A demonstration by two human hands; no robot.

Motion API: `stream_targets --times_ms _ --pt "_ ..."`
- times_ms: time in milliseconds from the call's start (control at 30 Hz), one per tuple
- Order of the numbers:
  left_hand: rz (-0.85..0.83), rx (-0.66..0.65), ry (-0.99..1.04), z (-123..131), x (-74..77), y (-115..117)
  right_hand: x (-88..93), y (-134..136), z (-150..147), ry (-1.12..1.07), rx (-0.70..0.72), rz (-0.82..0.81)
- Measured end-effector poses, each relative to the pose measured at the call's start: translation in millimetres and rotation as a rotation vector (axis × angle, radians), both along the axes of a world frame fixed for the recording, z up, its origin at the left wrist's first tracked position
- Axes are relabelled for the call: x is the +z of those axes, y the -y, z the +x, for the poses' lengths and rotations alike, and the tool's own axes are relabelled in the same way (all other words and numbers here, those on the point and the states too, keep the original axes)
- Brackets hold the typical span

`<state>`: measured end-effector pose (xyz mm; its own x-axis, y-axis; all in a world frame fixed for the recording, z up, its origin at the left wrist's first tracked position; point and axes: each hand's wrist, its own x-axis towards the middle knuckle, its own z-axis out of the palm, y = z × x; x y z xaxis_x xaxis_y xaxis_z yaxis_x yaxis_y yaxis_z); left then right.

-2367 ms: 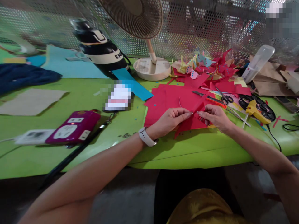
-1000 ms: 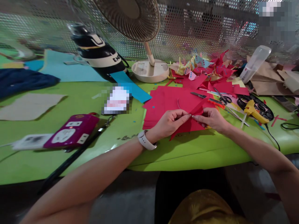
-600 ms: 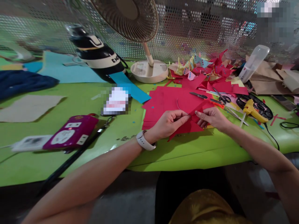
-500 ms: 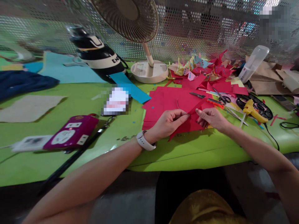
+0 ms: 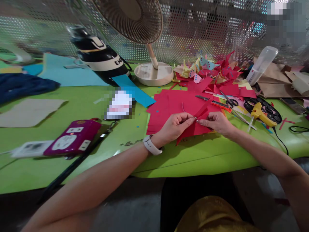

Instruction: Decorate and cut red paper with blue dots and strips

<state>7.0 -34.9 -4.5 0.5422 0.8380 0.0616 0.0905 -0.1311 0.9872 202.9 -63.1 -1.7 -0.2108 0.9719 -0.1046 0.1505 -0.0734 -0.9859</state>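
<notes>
Our red strip (image 5: 203, 108) is held over the red sheets (image 5: 176, 101) near the table's (image 5: 135, 162) front edge, its upper end slanting toward the far right corner. Our left hand (image 5: 177, 126) pinches it between thumb and index finger; our right hand (image 5: 218, 123) pinches it right beside, its other fingers curled in. We seem to hold it this close, tip to tip, so that one hand steadies the paper while the other presses it. A red point shows below the left fingertips, but we cannot tell whether it belongs to the strip. The sheets probably lie there to be within easy reach. Just beyond our right hand, the orange tool (image 5: 221, 105) and scissors (image 5: 232, 102) lie handy, and the glue gun (image 5: 263, 116) is nearer the table's right end. Toward the far edge are the scraps (image 5: 227, 72) and the fan (image 5: 154, 72), perhaps put there to leave working room. Compared with half a second ago, our right thumb has come down from higher up the strip to meet the left fingertips; our left hand has hardly moved.
</notes>
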Motion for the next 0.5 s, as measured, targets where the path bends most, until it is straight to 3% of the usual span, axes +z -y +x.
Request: stream_targets --times_ms 367,433,500 --pt "-0.011 -0.109 -0.108 -7.0 2.2 -6.9 10.7 -2.4 4.7 -0.087 0.062 -0.113" --pt "-0.044 -0.116 -0.102 -8.4 2.9 -8.8 15.4 -2.2 9.3 -0.015 0.027 -0.037" --pt "-0.09 -0.107 -0.084 -12.0 5.8 -13.3 21.9 -4.1 18.2 0.061 -0.098 0.119"
